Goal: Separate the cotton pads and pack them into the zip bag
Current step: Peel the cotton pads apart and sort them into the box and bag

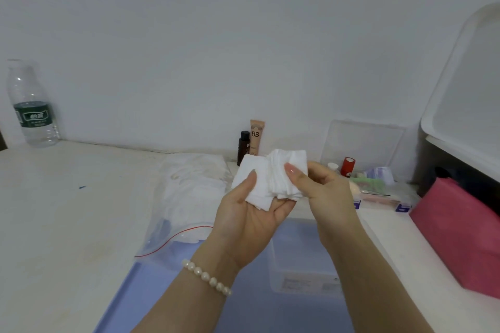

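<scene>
Above the table, both hands gripping white square cotton pads.
Left hand and right hand are pinching the stack; clear red-zip plastic bag is lying beneath, holding white pads.

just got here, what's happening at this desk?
A person holds a stack of cotton pads in both hands above the desk. The left hand cups it from below; the right hand pinches its right side, peeling pads apart. The zip bag lies to the left, some pads already inside.
</scene>
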Tool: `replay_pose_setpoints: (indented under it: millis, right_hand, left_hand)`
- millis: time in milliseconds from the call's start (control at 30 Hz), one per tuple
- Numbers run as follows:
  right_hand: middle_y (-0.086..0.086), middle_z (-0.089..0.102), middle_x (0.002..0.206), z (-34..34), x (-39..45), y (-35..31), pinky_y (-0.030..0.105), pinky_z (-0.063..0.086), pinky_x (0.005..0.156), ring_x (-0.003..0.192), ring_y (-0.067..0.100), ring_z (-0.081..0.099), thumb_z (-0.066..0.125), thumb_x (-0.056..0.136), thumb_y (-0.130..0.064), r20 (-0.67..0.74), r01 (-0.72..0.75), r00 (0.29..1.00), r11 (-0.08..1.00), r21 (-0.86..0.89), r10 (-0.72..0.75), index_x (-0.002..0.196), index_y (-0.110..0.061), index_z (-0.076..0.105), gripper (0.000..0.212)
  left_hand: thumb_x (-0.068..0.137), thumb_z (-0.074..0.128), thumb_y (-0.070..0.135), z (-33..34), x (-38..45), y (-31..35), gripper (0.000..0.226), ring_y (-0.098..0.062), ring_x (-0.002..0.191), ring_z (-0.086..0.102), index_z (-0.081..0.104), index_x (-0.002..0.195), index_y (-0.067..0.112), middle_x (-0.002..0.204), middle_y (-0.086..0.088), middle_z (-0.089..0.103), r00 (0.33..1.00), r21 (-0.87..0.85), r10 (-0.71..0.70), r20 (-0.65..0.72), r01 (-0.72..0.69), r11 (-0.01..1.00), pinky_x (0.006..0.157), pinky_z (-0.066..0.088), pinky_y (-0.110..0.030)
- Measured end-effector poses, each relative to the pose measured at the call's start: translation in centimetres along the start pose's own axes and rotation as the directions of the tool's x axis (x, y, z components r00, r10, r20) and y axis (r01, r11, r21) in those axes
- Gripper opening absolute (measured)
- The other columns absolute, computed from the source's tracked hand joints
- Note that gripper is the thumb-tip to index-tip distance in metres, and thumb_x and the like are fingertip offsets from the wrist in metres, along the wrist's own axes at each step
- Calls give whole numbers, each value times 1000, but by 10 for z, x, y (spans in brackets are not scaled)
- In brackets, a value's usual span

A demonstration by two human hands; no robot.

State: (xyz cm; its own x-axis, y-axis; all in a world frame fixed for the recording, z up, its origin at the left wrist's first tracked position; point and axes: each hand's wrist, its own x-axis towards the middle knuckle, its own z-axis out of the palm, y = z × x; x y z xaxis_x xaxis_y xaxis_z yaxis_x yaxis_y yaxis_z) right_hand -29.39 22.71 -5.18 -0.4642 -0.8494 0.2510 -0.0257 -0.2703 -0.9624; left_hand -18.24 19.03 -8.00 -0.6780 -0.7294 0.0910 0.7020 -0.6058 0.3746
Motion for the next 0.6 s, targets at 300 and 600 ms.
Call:
replay_pose_setpoints:
  millis: [300,600]
  right_hand:
    - [11,69,99,-23,14,-9,34,55,72,88,25,67,62,80,-16,-80,-102,986,908,407,147,106,-2,61,30]
    - [7,73,79,-28,8,-27,26,58,60,68,16,70,57,80,-8,78,-259,959,725,639,274,89,-4,65,12]
  left_hand:
    - [84,51,7,-1,2,-1,33,-34,105,64,55,116,1,113,-22,66,999,238,16,-40,-6,971,87,52,-43]
    - [93,53,12,-4,7,-9,22,-23,91,70,58,113,5,103,-13,71,970,334,160,-185,-91,938,73,59,-32]
